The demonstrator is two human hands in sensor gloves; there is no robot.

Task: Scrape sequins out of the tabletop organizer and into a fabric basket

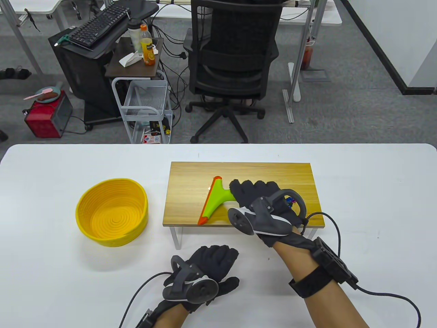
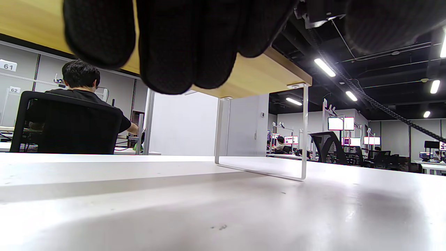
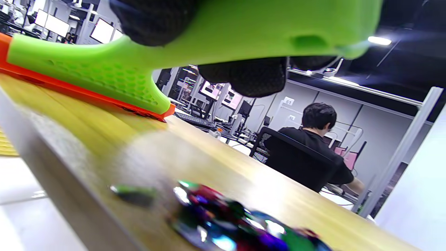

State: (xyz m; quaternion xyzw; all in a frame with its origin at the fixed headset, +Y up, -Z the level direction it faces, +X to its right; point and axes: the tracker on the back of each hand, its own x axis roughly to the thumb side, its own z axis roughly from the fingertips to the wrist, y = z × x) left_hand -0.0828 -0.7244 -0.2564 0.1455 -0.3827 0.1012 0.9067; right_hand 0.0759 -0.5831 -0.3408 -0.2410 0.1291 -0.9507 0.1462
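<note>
A wooden tabletop organizer point(image 1: 245, 171) stands on the white table. A green scraper with an orange blade point(image 1: 215, 200) lies on it, blade toward the left. My right hand point(image 1: 254, 194) grips its green handle point(image 3: 244, 31). A small pile of coloured sequins point(image 1: 290, 202) lies under my right hand, blurred and close in the right wrist view point(image 3: 230, 219). A yellow fabric basket point(image 1: 112, 212) sits left of the organizer, with nothing visible inside. My left hand point(image 1: 211, 263) rests flat on the table in front of the organizer, holding nothing; its fingers point(image 2: 174, 45) hang before the organizer's edge.
The organizer stands on thin white metal legs point(image 2: 303, 139), with a gap beneath. A black office chair point(image 1: 232, 61) and a wire cart point(image 1: 146, 109) stand beyond the table's far edge. Cables trail from both wrists across the table front point(image 1: 385, 294).
</note>
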